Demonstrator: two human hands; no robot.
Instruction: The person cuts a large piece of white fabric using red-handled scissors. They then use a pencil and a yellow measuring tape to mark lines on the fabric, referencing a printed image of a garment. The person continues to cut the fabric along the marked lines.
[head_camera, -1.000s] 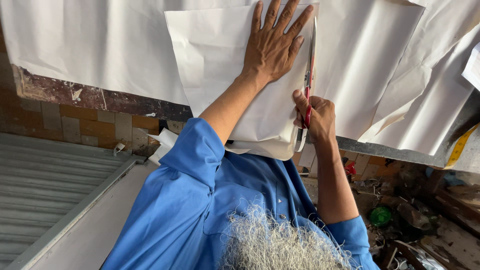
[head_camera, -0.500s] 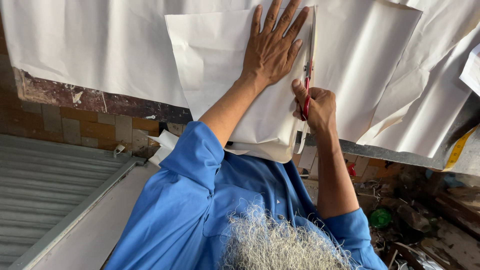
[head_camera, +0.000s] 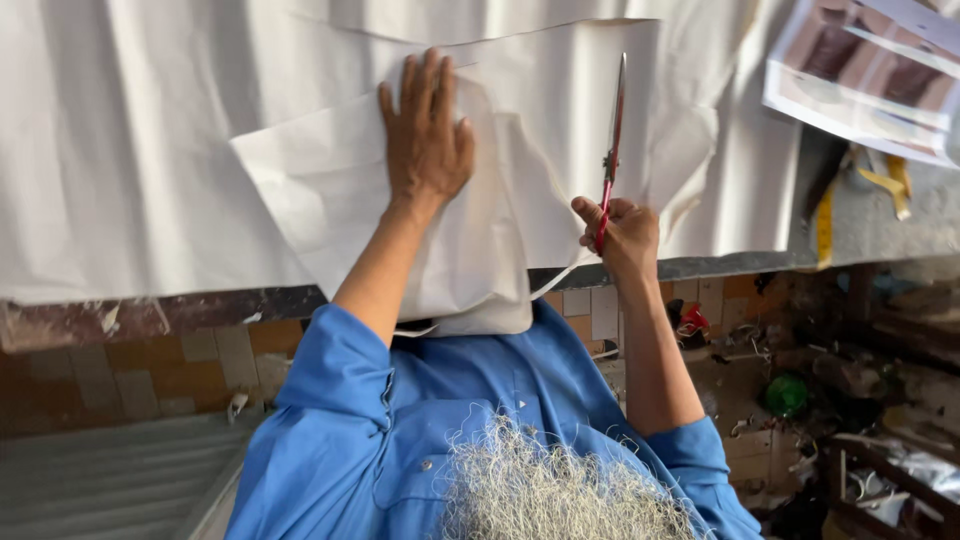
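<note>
While the left hand (head_camera: 425, 135) lies flat with its fingers spread on a loose sheet of white paper (head_camera: 330, 200), pressing it down without gripping it, the right hand (head_camera: 620, 235) is closed around the red handles of a pair of scissors (head_camera: 612, 150). The scissor blades point away from the person along the edge of a white panel, and they look nearly closed, though how far apart they stand is hard to tell at this size. The paper sheet rests on a wide spread of white fabric (head_camera: 130, 140) that covers the table (head_camera: 880, 225), and the near end of the sheet hangs crumpled over the table's front edge, just above the person's chest. Both arms come out of a blue shirt (head_camera: 400, 420) with the sleeves rolled up. A bundle of pale, wiry fibres (head_camera: 550, 490) sits at the bottom of the view against the shirt. At the far right a printed sheet (head_camera: 870, 75) with brown pictures lies on the table, and a yellow tape measure (head_camera: 825, 225) trails beside it over a bare grey patch. Below the table edge a tiled wall (head_camera: 150, 365) shows, with clutter on the floor to the right.
</note>
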